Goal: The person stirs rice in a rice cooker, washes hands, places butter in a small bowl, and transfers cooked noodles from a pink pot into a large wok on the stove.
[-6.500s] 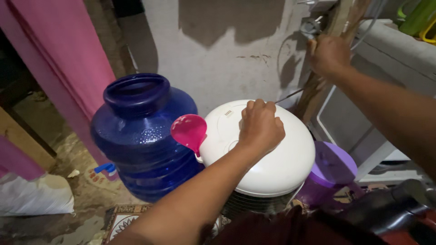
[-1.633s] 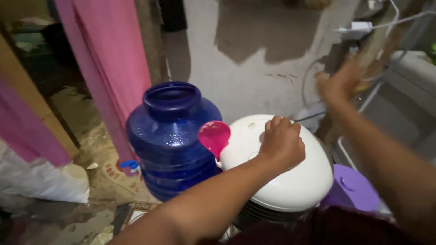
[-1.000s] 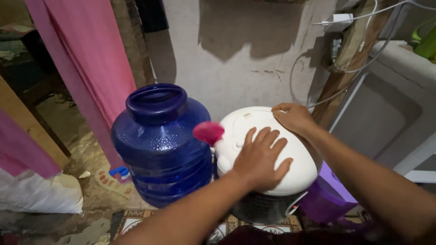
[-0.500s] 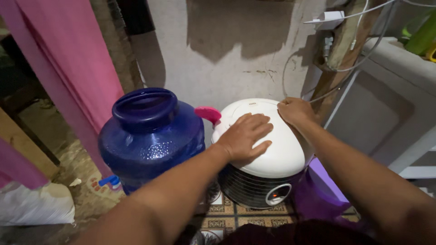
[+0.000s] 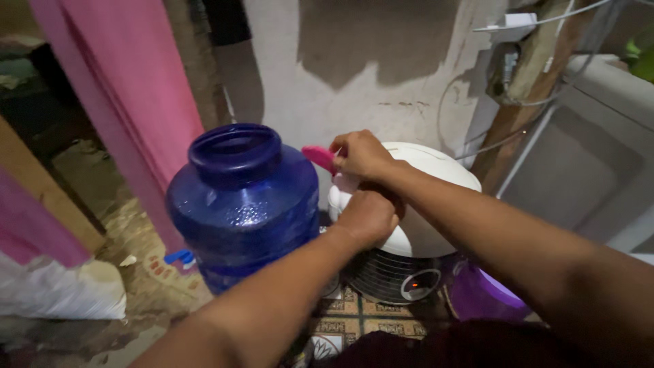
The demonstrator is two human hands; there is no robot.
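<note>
Right hand (image 5: 361,154) grips the pink rice paddle (image 5: 317,157), jutting toward nine o'clock; left hand (image 5: 368,215) fisted on the white rice cooker (image 5: 436,204).

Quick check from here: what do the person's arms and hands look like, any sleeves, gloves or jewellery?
Both forearms are bare, with no sleeves in view. The left hand and right hand wear no gloves, and no rings, watch or bracelets show. The light is dim, so fine details cannot be made out.

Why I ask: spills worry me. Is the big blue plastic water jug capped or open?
Open: the big blue plastic water jug stands upright, its wide round mouth showing no cap.
</note>
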